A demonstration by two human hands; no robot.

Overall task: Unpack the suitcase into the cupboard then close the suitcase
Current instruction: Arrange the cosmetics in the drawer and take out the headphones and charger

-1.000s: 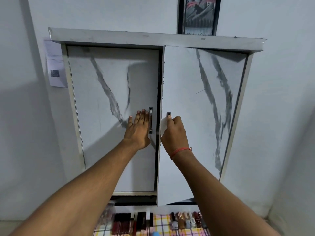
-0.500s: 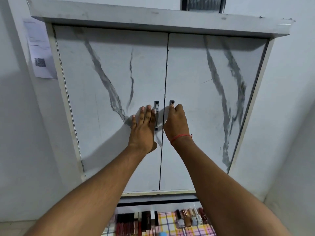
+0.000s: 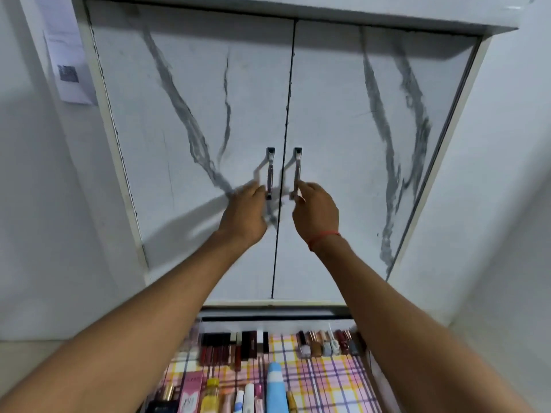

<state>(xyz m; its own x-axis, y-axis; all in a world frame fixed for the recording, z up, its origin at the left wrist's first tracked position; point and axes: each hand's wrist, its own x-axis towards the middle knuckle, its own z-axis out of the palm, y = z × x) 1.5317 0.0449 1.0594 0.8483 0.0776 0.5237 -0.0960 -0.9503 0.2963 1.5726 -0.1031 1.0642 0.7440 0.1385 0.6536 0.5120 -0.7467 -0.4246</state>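
Note:
The cupboard (image 3: 343, 114) has two white marble-patterned doors, both closed, with a thin dark gap between them. My left hand (image 3: 244, 213) is motion-blurred, its fingers loosely curled just left of the lower end of the left door handle (image 3: 270, 171), holding nothing. My right hand (image 3: 316, 213), with a red thread on the wrist, has thumb and fingertips at the bottom end of the right door handle (image 3: 297, 168). The suitcase is not in view.
Below the cupboard a shelf with a pink checked cloth (image 3: 328, 380) holds several lipsticks, nail polish bottles (image 3: 322, 345) and tubes, among them a blue tube (image 3: 275, 386). A paper sheet (image 3: 67, 52) hangs on the wall at the left. White walls stand on both sides.
The right door swung closed. My left hand left its flat press on the left door and dropped lower; my right hand slid down to the handle's lower end. The camera moved closer.

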